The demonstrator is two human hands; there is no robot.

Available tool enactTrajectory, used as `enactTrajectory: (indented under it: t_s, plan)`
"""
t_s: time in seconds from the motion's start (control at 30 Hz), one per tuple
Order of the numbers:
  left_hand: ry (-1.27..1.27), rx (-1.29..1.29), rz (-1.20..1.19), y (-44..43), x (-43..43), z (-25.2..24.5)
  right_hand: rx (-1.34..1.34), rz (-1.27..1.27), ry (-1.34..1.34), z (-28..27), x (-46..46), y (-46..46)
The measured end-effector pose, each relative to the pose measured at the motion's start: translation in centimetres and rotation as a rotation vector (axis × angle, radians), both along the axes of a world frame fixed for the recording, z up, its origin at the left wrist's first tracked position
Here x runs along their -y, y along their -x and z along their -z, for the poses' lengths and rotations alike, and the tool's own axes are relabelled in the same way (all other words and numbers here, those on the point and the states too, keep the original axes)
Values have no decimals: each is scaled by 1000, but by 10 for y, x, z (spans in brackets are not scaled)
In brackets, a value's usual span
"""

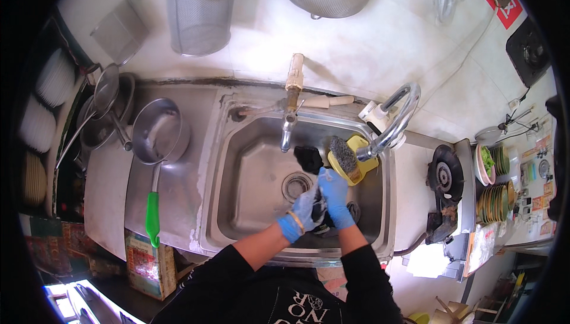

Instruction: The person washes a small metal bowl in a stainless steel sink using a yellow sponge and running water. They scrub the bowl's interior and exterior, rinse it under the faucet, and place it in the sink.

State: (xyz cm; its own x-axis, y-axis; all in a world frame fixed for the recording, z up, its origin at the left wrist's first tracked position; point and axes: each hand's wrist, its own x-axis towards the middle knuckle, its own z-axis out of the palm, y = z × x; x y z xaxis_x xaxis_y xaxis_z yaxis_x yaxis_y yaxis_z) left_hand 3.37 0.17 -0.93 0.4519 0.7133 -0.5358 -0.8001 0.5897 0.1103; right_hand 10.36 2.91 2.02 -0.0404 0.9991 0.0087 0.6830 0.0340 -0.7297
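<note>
Both hands wear blue gloves and meet low over the right half of a stainless steel sink. My left hand, with a yellow band at its wrist, grips a dark cloth that looks streaked with suds. My right hand closes on the same cloth from the other side. The fingers hide much of it. Another piece of black cloth lies in the basin, above the drain strainer. Beside my right hand, a grey scouring pad rests on a yellow plastic scoop-like holder.
A brass-bodied tap and a curved chrome faucet reach over the basin. On the left counter sits a saucepan with a green handle. A gas burner stands to the right. Mesh strainers hang on the wall.
</note>
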Motion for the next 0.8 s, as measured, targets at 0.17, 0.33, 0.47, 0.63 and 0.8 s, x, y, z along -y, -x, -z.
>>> enactTrajectory:
  t_s: [0.17,0.33,0.47,0.63,0.8]
  plan:
    - [-245,-212,-120,3,2,0,-253,-226,-328,18,4,1]
    - [-285,-81,-54,16,1,12,-301,-172,-8,17,15,2]
    - [-741,-541,-119,11,3,20,-141,-401,-426,7,12,0]
    - [-171,67,-60,14,-14,2,-355,53,115,-7,8,1]
    - [-330,242,-17,13,-13,-16,-150,-382,-598,-25,21,14]
